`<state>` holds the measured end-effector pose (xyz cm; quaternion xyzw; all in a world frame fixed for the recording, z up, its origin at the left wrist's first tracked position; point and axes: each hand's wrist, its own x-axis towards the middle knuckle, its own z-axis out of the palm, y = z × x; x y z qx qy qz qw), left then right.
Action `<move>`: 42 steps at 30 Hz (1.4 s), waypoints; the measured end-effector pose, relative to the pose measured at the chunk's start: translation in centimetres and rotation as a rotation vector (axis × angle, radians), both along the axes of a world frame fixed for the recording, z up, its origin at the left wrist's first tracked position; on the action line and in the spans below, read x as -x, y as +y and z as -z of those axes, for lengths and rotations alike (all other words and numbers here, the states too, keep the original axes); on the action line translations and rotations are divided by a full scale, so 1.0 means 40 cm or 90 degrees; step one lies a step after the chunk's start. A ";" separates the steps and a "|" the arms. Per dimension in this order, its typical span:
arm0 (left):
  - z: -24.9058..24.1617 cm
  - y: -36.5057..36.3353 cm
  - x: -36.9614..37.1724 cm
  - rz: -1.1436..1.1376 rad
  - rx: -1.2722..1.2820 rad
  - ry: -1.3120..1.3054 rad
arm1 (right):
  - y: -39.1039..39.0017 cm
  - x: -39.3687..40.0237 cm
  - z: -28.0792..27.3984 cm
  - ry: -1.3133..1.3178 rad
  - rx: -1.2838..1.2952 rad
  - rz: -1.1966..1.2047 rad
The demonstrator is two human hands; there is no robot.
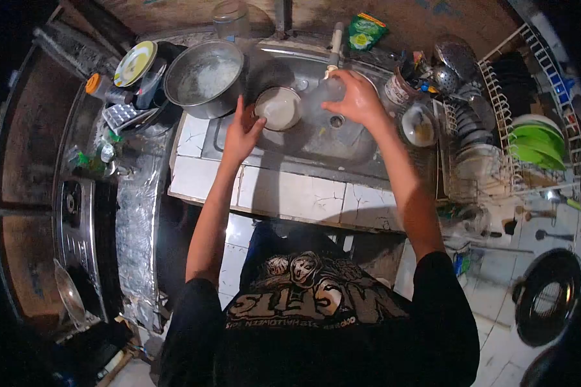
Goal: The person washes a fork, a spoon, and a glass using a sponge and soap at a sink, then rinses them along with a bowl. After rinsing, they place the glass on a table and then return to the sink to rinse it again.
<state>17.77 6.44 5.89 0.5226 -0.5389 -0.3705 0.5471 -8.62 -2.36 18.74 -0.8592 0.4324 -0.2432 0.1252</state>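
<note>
My left hand [241,133] is at the left side of the sink [290,151], fingers apart, index finger pointing up beside a large metal pot [206,74]. Its thumb tip comes right to the rim of a bowl [278,108] with a pale inside, which sits in the sink. Below the faucet [334,48], my right hand [357,98] curves thumb and fingers around a see-through cup [326,95], whose outline is faint. Cloudy whitish liquid fills part of the pot, which stands on the sink's left edge.
A green pouch [366,32] and a clear jar [231,20] stand behind the sink. To the right are a small dish [418,124] and a white dish rack [516,109] with green plates [537,143]. Yellow-rimmed plates [135,63] lean at the left, above a stove [79,226].
</note>
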 end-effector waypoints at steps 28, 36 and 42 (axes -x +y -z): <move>0.035 0.488 0.659 1.099 -0.230 -0.131 | 1.853 -0.222 0.527 -1.050 0.200 1.636; 0.204 0.780 0.758 1.220 -0.101 -0.358 | 2.363 -0.268 0.541 -0.344 0.124 2.109; 0.368 0.978 0.768 1.224 0.197 -0.882 | 2.698 -0.117 0.676 -0.221 -0.059 2.087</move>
